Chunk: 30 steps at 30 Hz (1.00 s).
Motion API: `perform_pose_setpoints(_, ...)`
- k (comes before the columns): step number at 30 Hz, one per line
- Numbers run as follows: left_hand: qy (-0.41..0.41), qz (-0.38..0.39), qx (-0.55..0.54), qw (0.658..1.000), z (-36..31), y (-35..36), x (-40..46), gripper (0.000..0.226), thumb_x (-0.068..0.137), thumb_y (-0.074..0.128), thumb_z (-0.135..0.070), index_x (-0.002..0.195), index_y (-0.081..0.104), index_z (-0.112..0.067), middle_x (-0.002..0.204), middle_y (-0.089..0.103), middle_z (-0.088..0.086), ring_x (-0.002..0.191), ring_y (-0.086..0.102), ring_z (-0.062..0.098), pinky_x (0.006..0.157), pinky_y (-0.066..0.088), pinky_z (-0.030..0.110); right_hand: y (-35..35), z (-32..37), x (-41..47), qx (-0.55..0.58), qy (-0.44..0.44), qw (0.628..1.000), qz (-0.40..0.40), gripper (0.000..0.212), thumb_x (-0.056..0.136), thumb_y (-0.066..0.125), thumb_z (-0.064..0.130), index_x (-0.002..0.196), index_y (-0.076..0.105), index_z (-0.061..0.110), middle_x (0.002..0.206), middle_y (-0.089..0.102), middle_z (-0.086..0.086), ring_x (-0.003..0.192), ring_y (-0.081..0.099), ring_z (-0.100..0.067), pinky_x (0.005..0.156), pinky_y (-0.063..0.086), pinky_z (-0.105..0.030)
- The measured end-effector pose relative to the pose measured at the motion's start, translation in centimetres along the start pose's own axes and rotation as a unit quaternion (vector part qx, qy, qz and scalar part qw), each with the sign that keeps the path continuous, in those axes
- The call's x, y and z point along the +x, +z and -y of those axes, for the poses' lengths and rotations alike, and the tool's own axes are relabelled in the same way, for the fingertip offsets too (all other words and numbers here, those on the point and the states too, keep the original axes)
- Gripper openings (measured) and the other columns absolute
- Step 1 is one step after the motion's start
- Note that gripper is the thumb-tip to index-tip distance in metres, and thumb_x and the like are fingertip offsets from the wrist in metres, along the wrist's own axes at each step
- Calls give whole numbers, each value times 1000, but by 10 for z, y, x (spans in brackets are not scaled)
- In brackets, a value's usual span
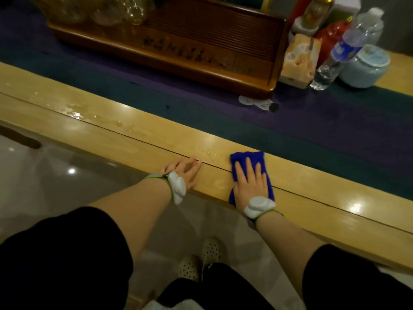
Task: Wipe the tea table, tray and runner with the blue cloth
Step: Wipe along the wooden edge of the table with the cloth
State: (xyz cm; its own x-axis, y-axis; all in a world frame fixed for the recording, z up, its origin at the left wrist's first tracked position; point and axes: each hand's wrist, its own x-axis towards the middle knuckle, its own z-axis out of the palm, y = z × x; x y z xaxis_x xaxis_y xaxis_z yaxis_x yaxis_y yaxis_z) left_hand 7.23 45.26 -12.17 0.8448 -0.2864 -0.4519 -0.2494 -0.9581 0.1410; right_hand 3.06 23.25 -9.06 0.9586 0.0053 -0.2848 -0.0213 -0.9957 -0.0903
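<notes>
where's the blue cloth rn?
Head view, lower right of centre: the blue cloth lies flat on the table's near wooden edge, under the right hand, just right of the left hand.

Cloth [257, 159] on table [134, 130] near edge, runner [201, 113] behind it, tray [178, 52] on runner, bottle [342, 54] right of tray.

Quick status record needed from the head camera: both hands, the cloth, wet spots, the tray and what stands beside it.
left hand: left hand flat on the table edge, holding nothing
right hand: right hand pressing flat on the blue cloth
cloth: folded, on the table's near strip
wet spots: droplets just left of the cloth; a larger wet patch further left
runner: dark runner lies under the wooden tray
beside tray: water bottle, pale lidded jar, other containers
</notes>
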Motion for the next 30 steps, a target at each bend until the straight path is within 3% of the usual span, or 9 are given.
perform_pose_setpoints(4,-25,21,69,997,-5,-13,-11,69,94,35,-50,145,-10,-43,154,-6,-16,138,19,21,104,29,35,4,-9,6,-18,-121,992,20,60,100,32,26,150,-2,30,159,-9,0,146,-8,-27,117,-3,-37)
perform_pose_setpoints(6,-21,32,81,996,-7,-24,-14,67,96,34,-48,145,-10,-42,155,-6,-15,138,19,22,104,30,35,2,-27,7,-9,-106,994,17,60,100,32,23,150,1,30,159,-7,-1,146,-6,-26,117,-2,-35)
perform_pose_setpoints(10,11,50,50,997,-10,-47,-16,58,99,33,-41,149,3,-36,156,2,-11,138,20,22,108,25,33,-1,-49,7,13,7,1000,-12,57,100,31,26,150,4,31,159,-1,-2,146,-2,-27,117,0,-35)
perform_pose_setpoints(15,52,33,43,997,7,-68,-15,61,98,39,-39,150,8,-31,155,10,-8,136,28,24,106,30,30,1,-17,22,45,88,995,-32,56,100,31,31,150,6,33,159,-2,1,146,-3,-27,116,-1,-37)
perform_pose_setpoints(21,40,34,64,997,44,-83,-6,75,90,55,-42,149,11,-27,157,2,-3,142,16,22,112,19,30,11,55,32,41,-28,998,-23,62,98,35,23,150,3,32,159,-5,2,146,-6,-25,116,-4,-37)
perform_pose_setpoints(25,56,65,102,991,72,-92,0,86,86,61,-43,149,6,-27,157,-4,-1,144,8,24,116,16,32,2,41,34,54,-41,998,2,65,94,39,14,150,10,31,159,3,3,146,1,-21,118,5,-34)
perform_pose_setpoints(30,85,99,141,981,98,-100,8,94,83,62,-49,150,0,-27,157,-11,-1,145,-2,27,117,13,36,-6,47,36,104,177,978,-46,58,97,38,22,150,15,30,159,9,-1,145,7,-26,117,8,-36)
